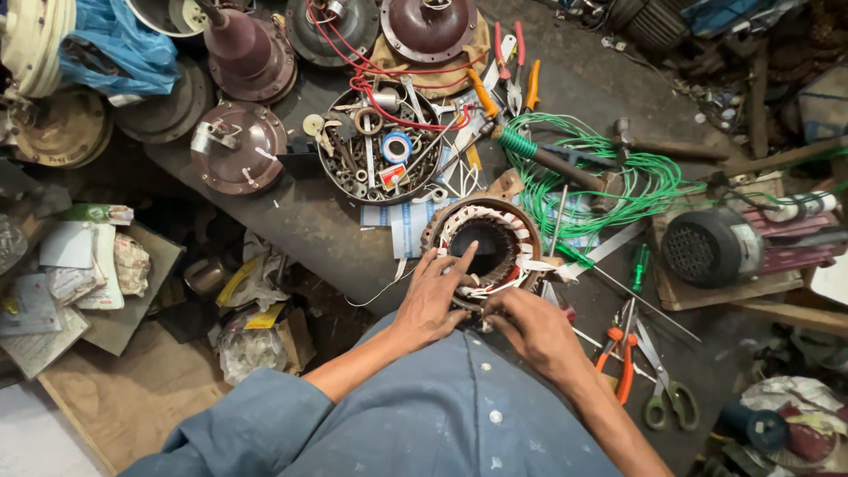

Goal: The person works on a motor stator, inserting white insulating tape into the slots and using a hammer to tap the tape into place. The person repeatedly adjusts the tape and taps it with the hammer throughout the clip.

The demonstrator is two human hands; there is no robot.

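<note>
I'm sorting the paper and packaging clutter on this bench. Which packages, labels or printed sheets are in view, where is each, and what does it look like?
Printed sheet: under the stator ring both hands work on, white with blue squares.
Small packet: in the round parts tray, red and white.
Flat packet: far left, green and white.
Paper stack: below that packet, white and grey.
Blue plastic bag: top left, crumpled.
No screens or signs.

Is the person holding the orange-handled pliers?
No: the pliers lie on the bench, while both hands, left and right, touch the motor stator.
</note>
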